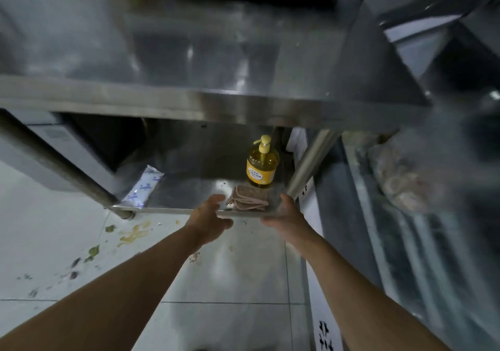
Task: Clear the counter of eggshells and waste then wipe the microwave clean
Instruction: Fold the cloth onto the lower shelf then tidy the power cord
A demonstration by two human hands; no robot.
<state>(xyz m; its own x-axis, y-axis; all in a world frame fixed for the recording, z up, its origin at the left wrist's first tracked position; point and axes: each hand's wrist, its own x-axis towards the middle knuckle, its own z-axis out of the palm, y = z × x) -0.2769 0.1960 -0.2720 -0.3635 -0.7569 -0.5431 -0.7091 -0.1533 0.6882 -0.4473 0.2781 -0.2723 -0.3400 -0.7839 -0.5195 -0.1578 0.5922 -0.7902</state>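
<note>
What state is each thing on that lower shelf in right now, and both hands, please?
Cloth: folded, lying flat on the lower shelf.
Pump bottle: upright behind the cloth, yellow liquid inside.
White packet: lying flat.
Left hand: open, empty.
Right hand: open, empty.

The lower shelf point(189, 196) at the middle of the frame opens toward the viewer, roofed by the steel worktop point(189, 102) above it and flanked by a dark leg point(54, 161) at left and a shiny leg point(311, 161) at right. On it, a white packet point(143, 188) lies along the left edge, a yellow pump bottle point(262, 166) stands at right rear, and a folded pinkish cloth point(250, 198) lies just in front of the bottle (touching or nearly so), which leaves a bare strip of shelf between packet and cloth. Both hands, the left hand point(209, 218) and the right hand point(286, 215), sit at the shelf's front lip either side of the cloth, with open tiled floor point(230, 283) below them, smeared with food scraps point(132, 234) at lower left.
</note>
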